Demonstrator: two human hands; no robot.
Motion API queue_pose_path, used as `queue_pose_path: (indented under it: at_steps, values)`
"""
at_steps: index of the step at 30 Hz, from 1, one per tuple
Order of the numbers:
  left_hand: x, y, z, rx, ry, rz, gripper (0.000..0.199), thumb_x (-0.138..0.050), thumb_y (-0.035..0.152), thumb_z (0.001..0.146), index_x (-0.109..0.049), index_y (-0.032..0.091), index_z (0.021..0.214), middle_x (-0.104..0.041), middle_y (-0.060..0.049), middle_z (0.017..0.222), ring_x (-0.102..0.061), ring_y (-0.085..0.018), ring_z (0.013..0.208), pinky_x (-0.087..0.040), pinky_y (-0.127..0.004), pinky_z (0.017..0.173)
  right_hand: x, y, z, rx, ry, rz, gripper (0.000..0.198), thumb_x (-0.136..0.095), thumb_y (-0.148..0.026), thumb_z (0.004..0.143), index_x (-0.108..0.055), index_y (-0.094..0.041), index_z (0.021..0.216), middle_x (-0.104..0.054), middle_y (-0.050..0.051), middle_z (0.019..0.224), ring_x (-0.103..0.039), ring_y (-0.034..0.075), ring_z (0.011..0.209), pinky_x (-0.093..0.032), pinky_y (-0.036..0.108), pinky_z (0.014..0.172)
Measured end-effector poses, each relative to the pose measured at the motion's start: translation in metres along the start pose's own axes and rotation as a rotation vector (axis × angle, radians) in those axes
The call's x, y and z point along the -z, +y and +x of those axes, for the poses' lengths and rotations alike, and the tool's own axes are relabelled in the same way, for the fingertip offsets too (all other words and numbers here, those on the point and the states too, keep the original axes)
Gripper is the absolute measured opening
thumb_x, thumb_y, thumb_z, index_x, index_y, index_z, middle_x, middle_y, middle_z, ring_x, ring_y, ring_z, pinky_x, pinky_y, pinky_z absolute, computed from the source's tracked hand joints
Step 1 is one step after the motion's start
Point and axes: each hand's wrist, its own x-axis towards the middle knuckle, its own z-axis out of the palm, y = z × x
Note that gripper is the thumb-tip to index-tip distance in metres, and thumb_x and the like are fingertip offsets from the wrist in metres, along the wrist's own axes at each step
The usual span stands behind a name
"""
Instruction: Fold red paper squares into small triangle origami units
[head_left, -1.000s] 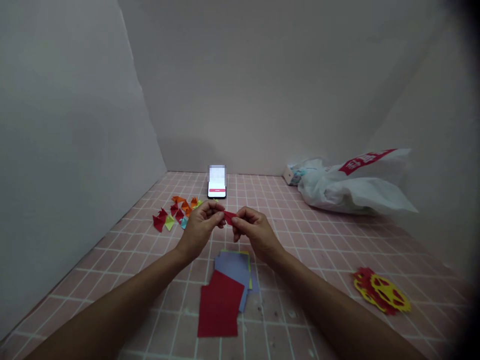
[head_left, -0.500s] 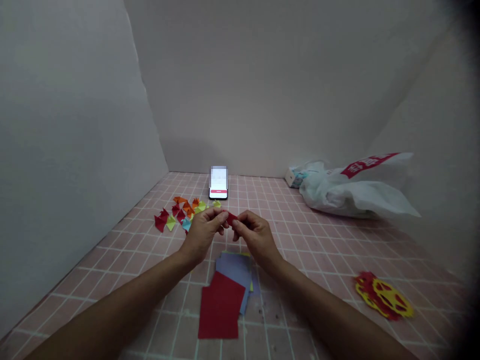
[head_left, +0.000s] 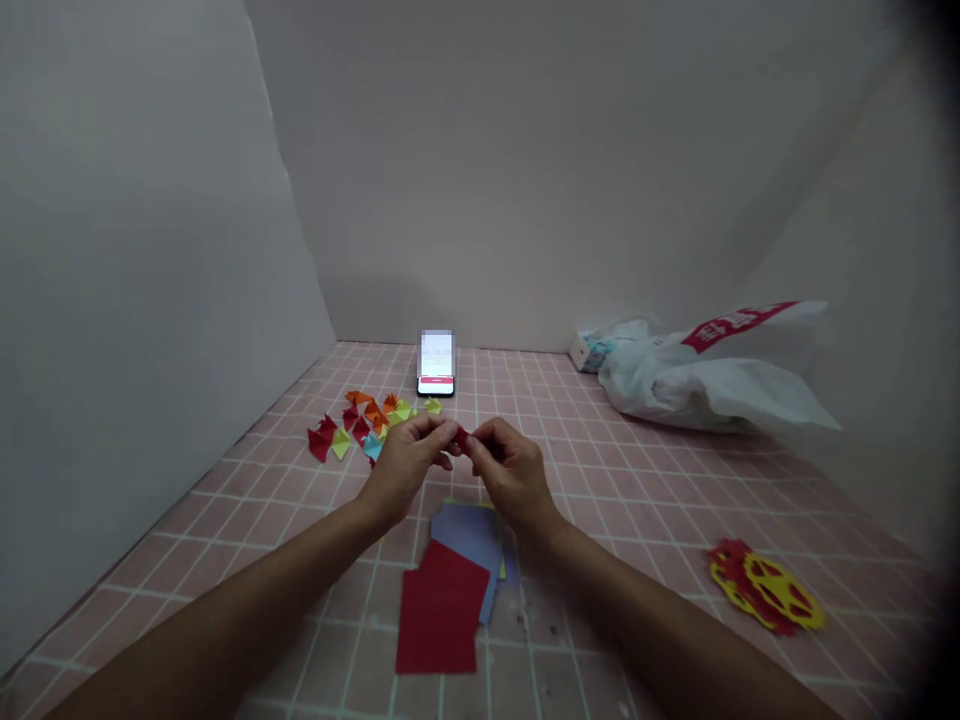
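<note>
- Two hands meet over the surface (head_left: 592, 500): the left hand (head_left: 405, 460) and the right hand (head_left: 514, 472) grasp one small red paper piece (head_left: 462, 440), fingers pinched on it from either side.
- The piece sits directly between the fingertips, touching both hands, so neither is nearer; its visible part slants from far left to near right, but the fingers hide too much to tell its full long axis.
- Nearer than the hands, flat red sheets (head_left: 441, 615) partly cover a blue-violet sheet (head_left: 469, 530).
- Far left, small folded papers (head_left: 376, 415) cluster; a lit phone (head_left: 436, 362) is farther off.
</note>
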Motion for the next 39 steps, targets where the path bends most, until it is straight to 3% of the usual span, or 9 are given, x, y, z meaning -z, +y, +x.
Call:
queue_pose_path:
  at_steps: [5,11,15,19,30,39]
  values:
    - [-0.0006,0.0018,0.0004,-0.014,0.018,0.016,0.021,-0.070,0.032,0.077,-0.066,0.014,0.067,-0.059,0.000,0.064,-0.052,-0.010,0.057,-0.041,-0.022,0.054,-0.0009,0.0003,-0.0012,-0.056,-0.030,0.067,0.023,-0.062,-0.034,0.087,-0.055,-0.021,0.070,-0.058,-0.001,0.064,-0.053,0.013,0.054,-0.040,0.026,0.051]
    - [0.0014,-0.0020,0.0014,-0.007,0.031,0.017,0.027,-0.069,0.036,0.078,-0.062,0.014,0.063,-0.056,0.002,0.055,-0.048,-0.008,0.049,-0.037,-0.021,0.050,-0.0011,-0.0028,0.0010,-0.179,-0.084,0.302,0.025,-0.066,-0.034,0.082,-0.052,-0.020,0.066,-0.055,-0.004,0.057,-0.052,0.011,0.047,-0.042,0.024,0.047]
    - [0.0028,-0.0042,0.0028,0.012,0.032,0.003,0.031,-0.065,0.042,0.082,-0.064,0.014,0.069,-0.058,0.001,0.055,-0.050,-0.009,0.049,-0.038,-0.021,0.048,-0.0021,-0.0038,0.0012,-0.236,-0.073,0.400,0.023,-0.067,-0.032,0.080,-0.053,-0.020,0.066,-0.055,-0.005,0.056,-0.053,0.010,0.046,-0.043,0.023,0.046]
    - [0.0031,-0.0048,0.0029,0.015,0.021,-0.017,0.031,-0.061,0.045,0.083,-0.065,0.014,0.078,-0.060,0.000,0.061,-0.054,-0.011,0.053,-0.039,-0.021,0.048,-0.0028,-0.0042,0.0009,-0.238,-0.060,0.410,0.022,-0.067,-0.032,0.080,-0.055,-0.019,0.067,-0.056,-0.005,0.055,-0.052,0.009,0.046,-0.043,0.022,0.046]
    - [0.0041,-0.0018,0.0016,-0.037,0.011,0.057,0.024,-0.070,0.031,0.078,-0.062,0.014,0.064,-0.053,0.003,0.055,-0.044,-0.008,0.050,-0.033,-0.020,0.049,-0.0036,-0.0040,-0.0010,-0.222,-0.098,0.370,0.025,-0.067,-0.033,0.080,-0.052,-0.020,0.065,-0.055,-0.005,0.056,-0.052,0.009,0.046,-0.041,0.022,0.046]
    - [0.0019,-0.0013,0.0013,0.023,-0.007,0.027,0.032,-0.066,0.044,0.081,-0.064,0.014,0.070,-0.058,0.000,0.057,-0.049,-0.009,0.049,-0.036,-0.021,0.048,-0.0018,-0.0035,0.0017,-0.264,-0.079,0.469,0.022,-0.067,-0.030,0.081,-0.054,-0.019,0.067,-0.057,-0.005,0.055,-0.053,0.008,0.045,-0.043,0.021,0.046]
